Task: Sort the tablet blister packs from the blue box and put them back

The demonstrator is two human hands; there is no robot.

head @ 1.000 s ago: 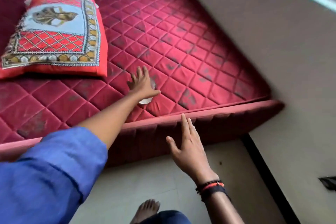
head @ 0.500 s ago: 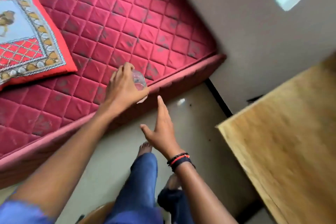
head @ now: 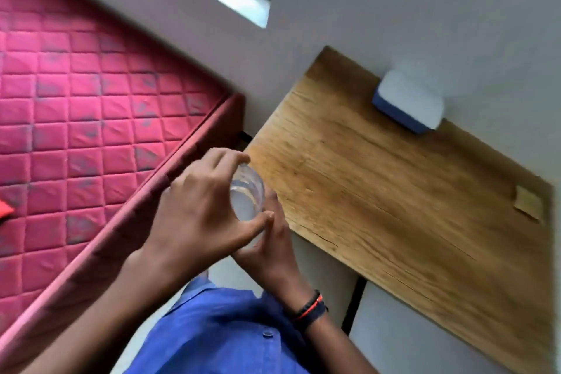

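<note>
Head view: the left hand (head: 197, 212) has its grip wrapped around a small clear container (head: 246, 193), just off the near-left corner of the wooden worktop (head: 379, 191). The right hand (head: 270, 249) sits beneath it, fingers touching the container; whether its grip is clenched cannot be told. The blue box (head: 406, 102), white-lidded, stands at the worktop's far edge against the wall. A red quilted bed (head: 76, 106) lies left of the worktop.
</note>
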